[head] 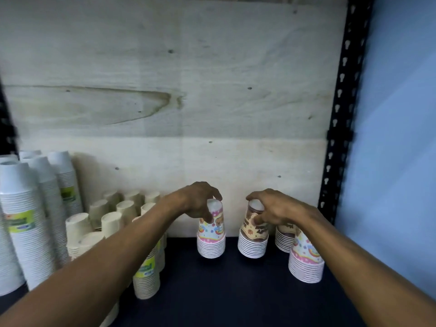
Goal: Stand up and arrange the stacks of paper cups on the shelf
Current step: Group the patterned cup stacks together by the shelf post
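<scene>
Left hand (200,201): fingers curled over the top of the pink cup stack (211,232), gripping it from above.
Right hand (271,208): pinching the upper cups of the brown cup stack (253,232), thumb on the near side.
Stack axes: pink one upright; brown one leaning slightly left (not yet settled, I judge).
Where: both mouth-down on the dark shelf (224,291), near its back edge, just apart from each other.
Neighbours: two more patterned stacks (305,260) toward the shelf's right edge; beige stacks (111,223) and white stacks (26,220) at the left.
Arms: both reach forward, wrists arched over the stacks.
</scene>
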A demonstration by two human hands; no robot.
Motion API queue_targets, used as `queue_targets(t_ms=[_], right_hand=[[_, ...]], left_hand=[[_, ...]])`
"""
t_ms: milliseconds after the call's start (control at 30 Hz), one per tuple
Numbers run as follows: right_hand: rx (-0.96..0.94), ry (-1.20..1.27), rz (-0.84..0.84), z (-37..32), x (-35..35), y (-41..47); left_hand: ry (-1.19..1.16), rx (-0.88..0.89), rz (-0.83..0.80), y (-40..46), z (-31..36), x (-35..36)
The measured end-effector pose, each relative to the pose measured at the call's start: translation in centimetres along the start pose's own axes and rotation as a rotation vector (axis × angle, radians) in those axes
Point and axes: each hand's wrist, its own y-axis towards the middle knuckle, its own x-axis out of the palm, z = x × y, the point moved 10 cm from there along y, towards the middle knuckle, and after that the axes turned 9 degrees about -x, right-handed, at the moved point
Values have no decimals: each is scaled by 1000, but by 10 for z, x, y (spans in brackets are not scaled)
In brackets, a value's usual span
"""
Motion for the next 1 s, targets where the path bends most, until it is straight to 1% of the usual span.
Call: queue_targets(t_ms=[367,533,700,900,1000], right_hand=[[4,90,69,1,20,27],[17,108,146,-2,23,28],[67,129,244,-1,25,19],[91,175,249,0,23,16],[111,197,266,2,22,15]], left_hand=[[-85,-38,13,32,-21,25],[-143,-55,62,33,-27,28],[-191,-74,159,28,-29,31],[-134,-82,194,23,-25,29],[-155,-85,199,22,-26,28]])
